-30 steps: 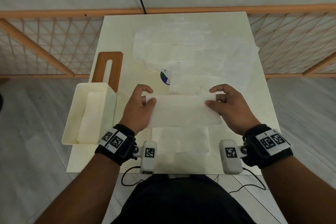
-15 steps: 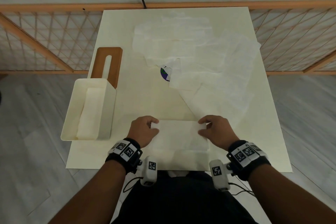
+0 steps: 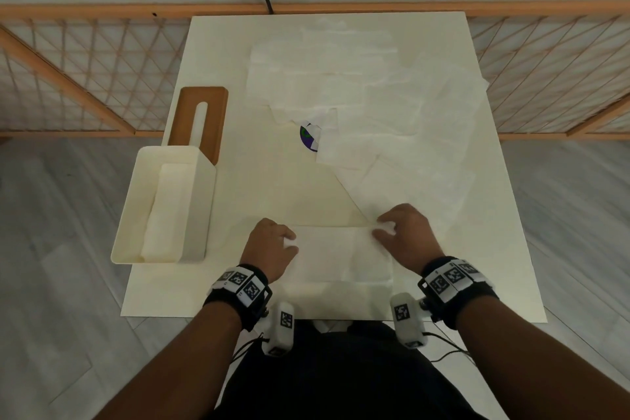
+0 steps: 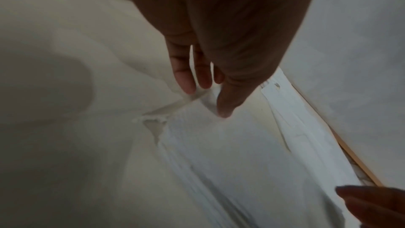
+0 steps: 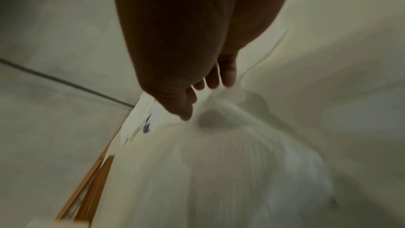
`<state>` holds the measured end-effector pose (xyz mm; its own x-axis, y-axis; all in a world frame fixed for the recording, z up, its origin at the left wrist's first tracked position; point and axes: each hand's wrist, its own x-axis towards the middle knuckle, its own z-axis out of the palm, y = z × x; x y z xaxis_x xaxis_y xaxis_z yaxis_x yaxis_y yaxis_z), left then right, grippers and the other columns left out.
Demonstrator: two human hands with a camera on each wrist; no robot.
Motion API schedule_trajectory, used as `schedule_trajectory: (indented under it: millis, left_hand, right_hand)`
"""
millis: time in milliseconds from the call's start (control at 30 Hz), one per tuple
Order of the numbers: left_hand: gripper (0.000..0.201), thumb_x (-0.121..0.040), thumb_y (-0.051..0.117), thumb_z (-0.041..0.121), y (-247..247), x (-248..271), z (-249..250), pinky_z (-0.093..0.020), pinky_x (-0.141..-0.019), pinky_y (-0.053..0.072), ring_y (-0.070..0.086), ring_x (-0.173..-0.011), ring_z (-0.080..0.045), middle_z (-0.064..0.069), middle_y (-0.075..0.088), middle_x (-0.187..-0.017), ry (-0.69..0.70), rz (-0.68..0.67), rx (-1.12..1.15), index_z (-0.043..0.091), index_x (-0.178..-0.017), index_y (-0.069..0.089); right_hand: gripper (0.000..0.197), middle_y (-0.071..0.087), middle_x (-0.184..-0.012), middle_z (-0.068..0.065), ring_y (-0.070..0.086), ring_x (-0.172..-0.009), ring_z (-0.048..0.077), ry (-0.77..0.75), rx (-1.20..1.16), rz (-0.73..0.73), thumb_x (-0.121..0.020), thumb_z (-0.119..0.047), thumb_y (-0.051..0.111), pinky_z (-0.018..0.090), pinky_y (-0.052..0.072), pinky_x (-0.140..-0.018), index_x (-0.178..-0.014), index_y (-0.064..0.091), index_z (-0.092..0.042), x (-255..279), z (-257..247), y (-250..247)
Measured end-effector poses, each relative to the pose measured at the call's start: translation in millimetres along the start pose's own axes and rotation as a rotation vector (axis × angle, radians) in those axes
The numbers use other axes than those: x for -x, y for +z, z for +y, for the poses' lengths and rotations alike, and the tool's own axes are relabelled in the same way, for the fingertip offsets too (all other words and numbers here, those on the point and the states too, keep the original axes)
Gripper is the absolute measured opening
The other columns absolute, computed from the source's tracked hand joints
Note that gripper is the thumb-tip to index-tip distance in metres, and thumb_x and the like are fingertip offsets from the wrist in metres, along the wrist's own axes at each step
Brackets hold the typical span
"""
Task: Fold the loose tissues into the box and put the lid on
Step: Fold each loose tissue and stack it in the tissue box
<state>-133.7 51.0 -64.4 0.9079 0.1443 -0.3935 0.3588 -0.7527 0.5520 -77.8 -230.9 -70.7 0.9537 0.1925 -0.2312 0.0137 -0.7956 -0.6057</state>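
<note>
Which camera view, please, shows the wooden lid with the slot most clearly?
The head view: the wooden lid lies flat on the table behind the open box, slot fully visible. The left wrist view shows none of it; the right wrist view shows nothing identifiable as it.

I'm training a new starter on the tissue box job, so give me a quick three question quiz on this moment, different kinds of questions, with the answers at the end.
1. True or false: the wooden lid is already on the box.
2. Which hands hold the folded tissue at the table's near edge? A) left hand only B) right hand only C) both
3. Fill in: the loose tissues still to fold lie toward the table's ____ right.

Key
1. False: it lies flat on the table, just behind the open box.
2. C: the left hand pinches one end, the right hand the other.
3. far.
</note>
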Motion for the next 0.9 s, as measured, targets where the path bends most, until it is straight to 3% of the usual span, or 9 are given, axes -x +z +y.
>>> schedule_trajectory:
  millis: [133,333,467,567,633,700,767,833,900]
  left_hand:
    - [0.013,-0.082,0.077,0.024,-8.1,1.0,-3.9,-0.028,-0.086,0.050,0.059,-0.089,-0.016,0.002,0.053,-0.107,-0.040,0.077,0.031,0.020,-0.093,0.072]
    - [0.007,-0.085,0.073,0.021,-18.4,3.8,6.3,-0.019,-0.076,0.042,0.057,-0.077,-0.006,0.005,0.060,-0.100,-0.006,0.097,0.049,0.024,-0.090,0.069]
    - [0.007,-0.085,0.072,0.022,-23.4,1.1,19.6,-0.008,-0.070,0.037,0.057,-0.079,-0.003,0.008,0.062,-0.099,0.031,0.101,0.091,0.024,-0.092,0.069]
    - [0.013,-0.085,0.072,0.019,-28.4,-2.7,35.9,-0.013,-0.076,0.045,0.058,-0.083,-0.002,0.010,0.063,-0.100,0.077,0.097,0.142,0.024,-0.096,0.068]
    - [0.027,-0.083,0.073,0.013,-31.8,-6.2,50.6,-0.026,-0.087,0.051,0.059,-0.092,-0.005,0.011,0.063,-0.105,0.111,0.076,0.212,0.025,-0.107,0.066]
    - [0.054,-0.080,0.072,0.006,-35.8,-10.3,67.7,-0.033,-0.097,0.049,0.056,-0.108,-0.008,0.011,0.060,-0.122,0.163,0.016,0.285,0.027,-0.127,0.058]
    - [0.082,-0.077,0.073,0.002,-41.4,-14.7,86.6,-0.030,-0.108,0.041,0.044,-0.126,-0.005,0.013,0.046,-0.142,0.233,-0.054,0.326,0.032,-0.145,0.039]
    - [0.099,-0.075,0.076,0.003,-47.8,-19.6,105.2,-0.023,-0.114,0.029,0.031,-0.137,-0.001,0.018,0.029,-0.152,0.297,-0.103,0.326,0.037,-0.152,0.024]
    - [0.097,-0.074,0.082,0.008,-52.6,-25.1,118.7,-0.014,-0.112,0.023,0.025,-0.141,0.005,0.018,0.022,-0.156,0.382,-0.123,0.302,0.038,-0.150,0.029]
  right_hand:
    - [0.036,0.061,-0.124,0.011,0.052,-0.116,0.033,0.163,0.201,0.074,-0.086,-0.019,0.071,0.041,0.046,-0.101,-0.120,0.069,-0.008,-12.0,33.2,-17.8]
    - [0.019,0.068,-0.099,0.011,0.059,-0.094,0.034,0.142,0.287,0.031,-0.089,-0.008,0.057,0.042,0.054,-0.081,-0.088,0.076,-0.008,-17.9,49.8,-25.8]
    - [0.011,0.069,-0.094,0.007,0.062,-0.092,0.028,0.154,0.172,0.048,-0.090,-0.013,0.062,0.031,0.048,-0.078,-0.088,0.072,-0.011,-23.2,32.5,-53.0]
    - [0.007,0.066,-0.092,0.000,0.060,-0.088,0.020,0.098,0.142,-0.034,-0.089,-0.017,0.065,0.027,0.041,-0.074,-0.088,0.070,-0.011,-26.6,7.5,-94.0]
    - [0.009,0.069,-0.088,-0.007,0.061,-0.084,0.010,0.091,0.041,-0.150,-0.087,-0.017,0.067,0.027,0.043,-0.070,-0.080,0.067,-0.011,-28.3,-12.1,-123.5]
    - [0.013,0.065,-0.074,-0.008,0.056,-0.070,0.012,0.102,-0.182,-0.275,-0.081,-0.018,0.069,0.029,0.038,-0.065,-0.072,0.063,-0.013,-26.4,-32.1,-146.8]
    - [0.007,0.054,-0.069,0.003,0.046,-0.064,0.019,0.094,-0.399,-0.357,-0.073,-0.019,0.067,0.030,0.032,-0.060,-0.069,0.062,-0.014,-22.6,-48.3,-161.1]
    - [0.002,0.053,-0.067,0.008,0.048,-0.057,0.019,0.093,-0.630,-0.435,-0.071,-0.011,0.063,0.026,0.035,-0.053,-0.069,0.062,-0.012,-18.3,-60.2,-168.8]
    - [0.001,0.055,-0.064,0.007,0.053,-0.053,0.016,0.100,-0.829,-0.489,-0.072,-0.005,0.059,0.022,0.041,-0.048,-0.072,0.059,-0.006,-14.6,-69.5,-172.2]
